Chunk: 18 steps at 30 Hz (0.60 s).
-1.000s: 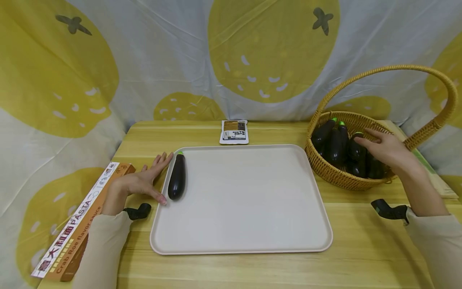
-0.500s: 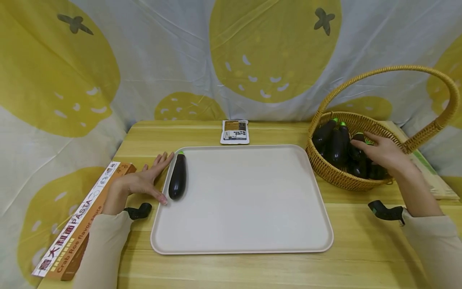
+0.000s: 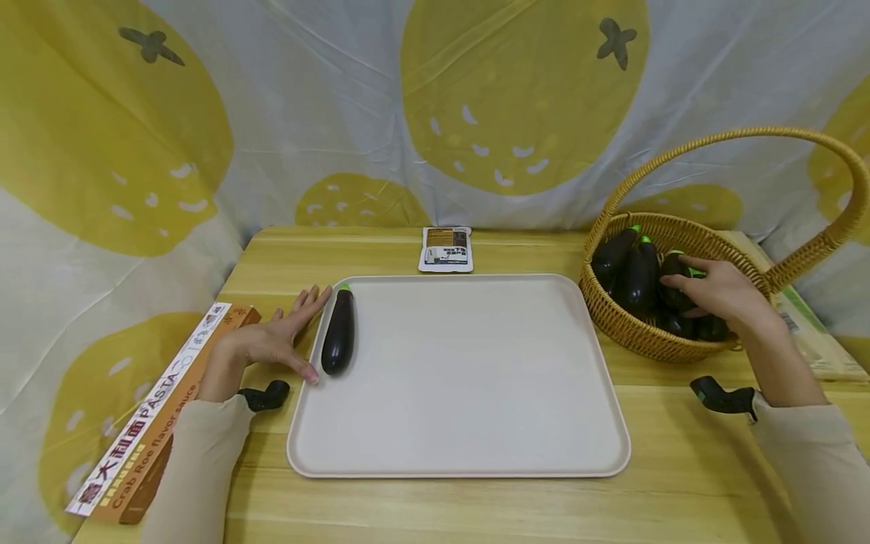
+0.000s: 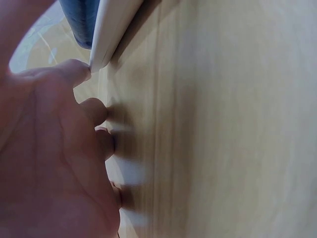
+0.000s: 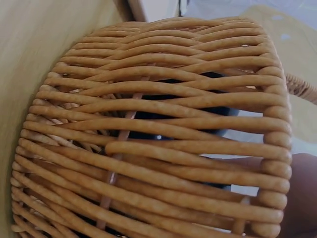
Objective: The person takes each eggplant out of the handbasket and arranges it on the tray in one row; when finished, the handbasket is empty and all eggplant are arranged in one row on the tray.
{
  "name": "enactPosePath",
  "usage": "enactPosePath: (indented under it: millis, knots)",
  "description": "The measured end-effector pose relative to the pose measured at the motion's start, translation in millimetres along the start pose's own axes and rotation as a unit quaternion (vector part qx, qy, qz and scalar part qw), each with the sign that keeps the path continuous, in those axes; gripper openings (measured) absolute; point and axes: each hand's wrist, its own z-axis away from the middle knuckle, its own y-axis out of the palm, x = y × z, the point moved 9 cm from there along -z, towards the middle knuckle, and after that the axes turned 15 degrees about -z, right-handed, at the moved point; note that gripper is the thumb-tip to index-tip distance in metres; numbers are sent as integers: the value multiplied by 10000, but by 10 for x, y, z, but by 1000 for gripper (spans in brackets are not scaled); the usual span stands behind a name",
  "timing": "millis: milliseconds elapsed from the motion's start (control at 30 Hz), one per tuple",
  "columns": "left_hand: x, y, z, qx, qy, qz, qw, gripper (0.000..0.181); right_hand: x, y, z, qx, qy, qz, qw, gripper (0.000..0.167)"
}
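In the head view, my right hand (image 3: 727, 293) reaches into the wicker basket (image 3: 646, 344) at the right. Its fingers and thumb grip a dark eggplant (image 3: 671, 281) with a green stem end, partly hidden by the hand. Several more eggplants (image 3: 639, 279) lie around it. The basket's woven wall (image 5: 168, 114) blocks most of the right wrist view. My left hand (image 3: 275, 344) spreads its fingers at the left edge of a white tray (image 3: 469, 378), thumb and index touching the rim. A single eggplant (image 3: 338, 332) lies lengthwise on the tray beside that hand.
Left of the tray, a long orange pasta box (image 3: 159, 423) lies slanted under the left forearm. A small flat packet (image 3: 445, 249) lies behind the tray. The basket's tall handle (image 3: 741, 132) arches over the right hand. A pale green package (image 3: 809, 325) sits behind the basket.
My right hand has moved slightly left and lower in the basket, and its fingers have closed around an eggplant. The left hand stays at the tray edge; the head view has shifted a little.
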Motion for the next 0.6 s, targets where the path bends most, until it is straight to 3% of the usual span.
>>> enactPosePath:
  millis: [600]
  knots:
    - [-19,-6,-3,25,-10,33,10000,151,16,-16,57,110,-136,-326,9993,78]
